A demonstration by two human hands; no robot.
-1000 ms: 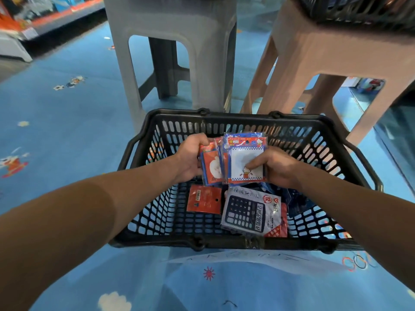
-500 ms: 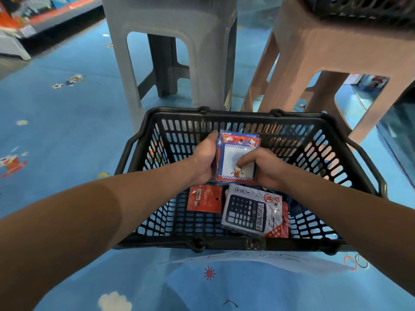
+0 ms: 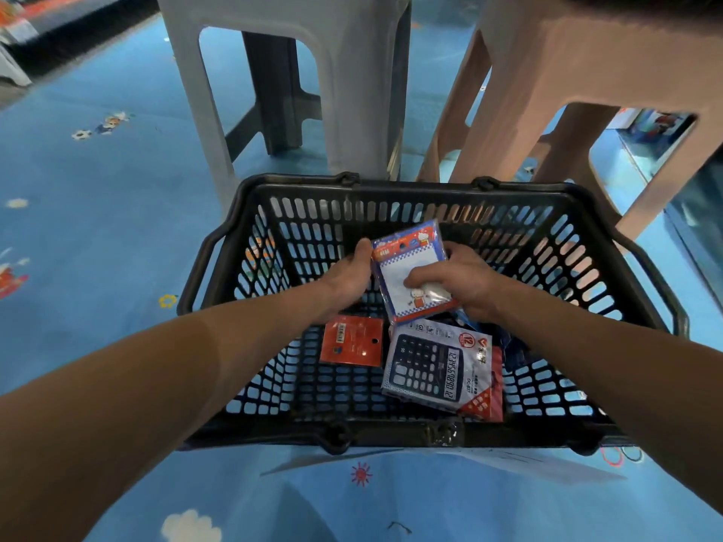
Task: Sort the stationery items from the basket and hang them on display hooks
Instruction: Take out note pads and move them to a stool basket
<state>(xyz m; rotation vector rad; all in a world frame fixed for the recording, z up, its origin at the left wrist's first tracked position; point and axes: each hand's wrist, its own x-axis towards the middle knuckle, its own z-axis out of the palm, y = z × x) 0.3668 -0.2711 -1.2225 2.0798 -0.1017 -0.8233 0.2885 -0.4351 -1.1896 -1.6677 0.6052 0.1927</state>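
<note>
A black plastic basket (image 3: 430, 189) stands on the blue floor in front of me. Inside it both hands hold a stack of notepad packs (image 3: 407, 264) with a blue-and-red checked border and a small cartoon figure. My left hand (image 3: 348, 279) grips the stack's left edge. My right hand (image 3: 457, 283) pinches it from the right, thumb across the front. On the basket floor lie an orange-red packet (image 3: 352, 340) and a packaged dark calculator (image 3: 434, 365). Something blue lies under my right hand, mostly hidden.
A grey plastic stool (image 3: 274, 72) stands just beyond the basket at the left, and a pinkish-brown stool (image 3: 567, 91) at the right. A store shelf edge (image 3: 58, 9) shows at the far top left. The blue floor with cartoon prints surrounds the basket.
The fanned-out packs have been squared into one stack between both hands. The stack now tilts a little to the right and sits slightly lower in the basket.
</note>
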